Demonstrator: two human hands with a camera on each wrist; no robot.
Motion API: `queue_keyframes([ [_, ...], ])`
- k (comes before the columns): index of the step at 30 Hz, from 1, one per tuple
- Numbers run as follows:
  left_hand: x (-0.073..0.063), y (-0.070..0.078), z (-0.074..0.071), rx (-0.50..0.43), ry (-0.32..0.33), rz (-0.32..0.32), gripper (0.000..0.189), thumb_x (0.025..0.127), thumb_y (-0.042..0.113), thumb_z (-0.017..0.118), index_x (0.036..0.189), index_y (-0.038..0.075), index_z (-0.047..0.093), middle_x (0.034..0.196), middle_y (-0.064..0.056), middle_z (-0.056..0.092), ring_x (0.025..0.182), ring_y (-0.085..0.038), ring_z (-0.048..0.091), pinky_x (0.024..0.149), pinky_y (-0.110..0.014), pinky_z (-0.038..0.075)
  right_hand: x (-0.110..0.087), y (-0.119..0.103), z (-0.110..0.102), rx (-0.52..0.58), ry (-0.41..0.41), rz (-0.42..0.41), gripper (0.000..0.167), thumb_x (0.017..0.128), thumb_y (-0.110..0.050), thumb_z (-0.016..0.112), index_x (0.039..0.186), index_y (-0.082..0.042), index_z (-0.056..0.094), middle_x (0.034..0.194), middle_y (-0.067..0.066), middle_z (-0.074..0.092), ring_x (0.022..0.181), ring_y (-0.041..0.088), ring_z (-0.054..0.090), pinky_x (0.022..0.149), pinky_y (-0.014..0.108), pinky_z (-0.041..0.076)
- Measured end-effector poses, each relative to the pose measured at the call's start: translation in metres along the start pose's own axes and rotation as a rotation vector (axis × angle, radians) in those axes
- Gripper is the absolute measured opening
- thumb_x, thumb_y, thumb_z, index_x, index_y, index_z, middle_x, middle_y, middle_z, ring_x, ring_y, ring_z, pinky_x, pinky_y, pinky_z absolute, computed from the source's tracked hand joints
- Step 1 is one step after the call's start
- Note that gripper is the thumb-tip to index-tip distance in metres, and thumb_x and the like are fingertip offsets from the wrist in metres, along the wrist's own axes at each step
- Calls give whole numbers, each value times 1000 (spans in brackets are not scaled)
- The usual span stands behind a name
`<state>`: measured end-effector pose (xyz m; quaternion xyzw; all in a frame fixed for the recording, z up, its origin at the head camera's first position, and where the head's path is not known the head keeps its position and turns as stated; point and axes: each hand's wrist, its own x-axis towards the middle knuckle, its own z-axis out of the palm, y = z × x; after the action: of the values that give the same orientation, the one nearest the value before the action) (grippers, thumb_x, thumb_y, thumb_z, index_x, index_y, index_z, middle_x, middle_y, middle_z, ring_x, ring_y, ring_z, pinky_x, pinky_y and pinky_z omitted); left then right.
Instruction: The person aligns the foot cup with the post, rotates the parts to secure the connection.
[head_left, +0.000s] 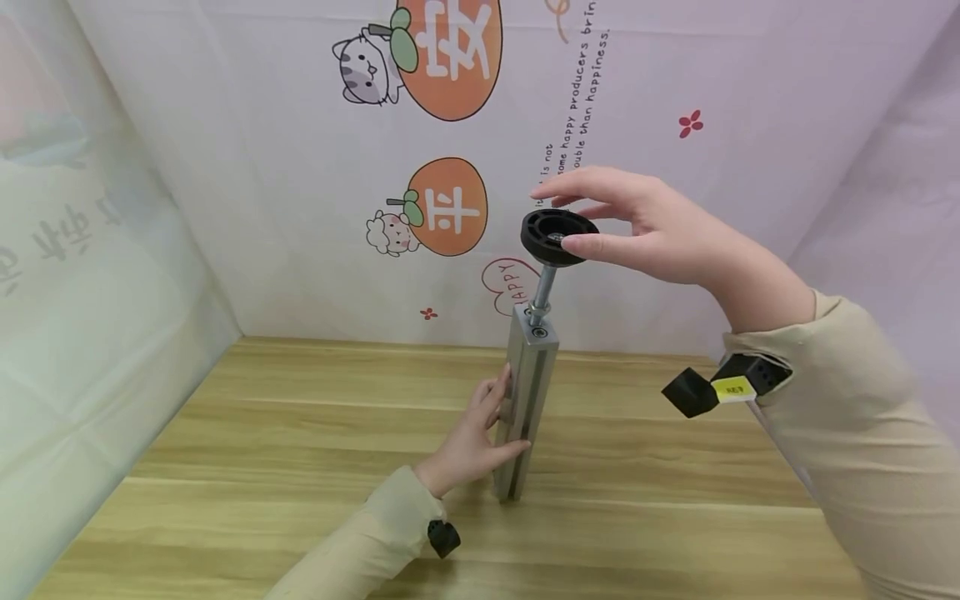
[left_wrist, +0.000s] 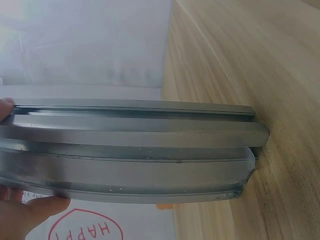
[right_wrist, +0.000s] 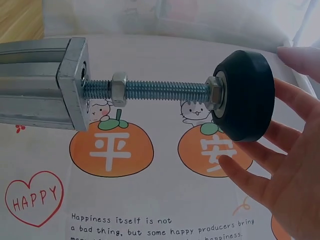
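An aluminium profile [head_left: 534, 392] stands slightly tilted, its lower end at the wooden tabletop. My left hand [head_left: 472, 446] grips its side, thumb on the near face and fingers on the far side. Slots run along the profile [left_wrist: 135, 137] in the left wrist view. From its end plate [right_wrist: 72, 85] a threaded rod [right_wrist: 165, 91] sticks out, carrying a hex nut [right_wrist: 119, 89] close to the plate. A round black levelling foot [right_wrist: 247, 95] caps the rod. Around that foot my right hand [head_left: 652, 225] spreads its fingers loosely; firm contact cannot be made out.
A wooden table [head_left: 285, 433] spreads beneath the work. Behind it hangs a pale printed cloth [head_left: 285, 208] with orange fruit drawings. Another light cloth [head_left: 90, 333] closes off the left side. Small black cameras sit on both sleeves.
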<state>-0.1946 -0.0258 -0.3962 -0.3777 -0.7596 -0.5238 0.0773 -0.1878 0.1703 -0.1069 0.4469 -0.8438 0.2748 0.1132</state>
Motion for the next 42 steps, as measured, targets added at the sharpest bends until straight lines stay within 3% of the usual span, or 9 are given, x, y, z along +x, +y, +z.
queue_keyframes([
  [8, 0, -1, 1, -14, 2, 15, 106, 79, -3, 72, 153, 25, 2, 129, -17, 34, 119, -27, 41, 101, -55, 39, 1, -2, -1, 6, -37, 5, 42, 88, -6, 63, 128, -15, 59, 124, 3, 61, 111, 3, 52, 93, 18, 44],
  [16, 0, -2, 0, -28, 7, 13, 106, 79, -4, 72, 153, 26, 3, 130, -17, 33, 121, -27, 39, 101, -56, 39, -1, -2, 7, 70, 18, 125, 40, 89, -10, 64, 128, -13, 58, 119, 10, 59, 101, 18, 64, 80, 17, 49],
  [22, 0, -2, 0, -7, 4, 14, 105, 79, -2, 72, 153, 25, 2, 131, -17, 34, 122, -28, 40, 101, -54, 39, 2, 2, 17, 4, 149, 147, 39, 85, -11, 70, 122, -8, 62, 109, 6, 59, 98, 7, 56, 89, 16, 44],
  [25, 0, -2, 1, -5, 3, 17, 106, 79, -2, 72, 153, 25, 1, 131, -18, 33, 123, -28, 40, 102, -53, 40, 4, 2, 25, -30, 236, 181, 37, 82, -12, 72, 117, -8, 65, 100, 4, 55, 96, 9, 49, 91, 20, 41],
  [30, -1, -1, 0, -15, 3, 21, 107, 80, -3, 71, 153, 27, 0, 132, -18, 32, 122, -28, 40, 102, -52, 40, 6, 1, 36, -44, 343, 270, 35, 79, -18, 75, 112, -10, 66, 95, 4, 50, 93, 15, 46, 81, 28, 38],
  [34, -1, -1, 0, -16, 9, 38, 108, 80, -4, 71, 153, 29, -1, 131, -18, 33, 120, -27, 40, 101, -53, 41, 8, -4, 42, -67, 398, 292, 36, 78, -23, 76, 109, -8, 66, 94, 5, 48, 91, 16, 49, 74, 28, 38],
  [42, -1, -2, 2, -10, 19, 50, 107, 80, -4, 71, 153, 28, 0, 131, -19, 32, 119, -26, 39, 100, -53, 42, 11, -11, 50, -145, 485, 352, 37, 78, -32, 75, 102, -6, 65, 91, 11, 45, 89, 25, 51, 72, 34, 43],
])
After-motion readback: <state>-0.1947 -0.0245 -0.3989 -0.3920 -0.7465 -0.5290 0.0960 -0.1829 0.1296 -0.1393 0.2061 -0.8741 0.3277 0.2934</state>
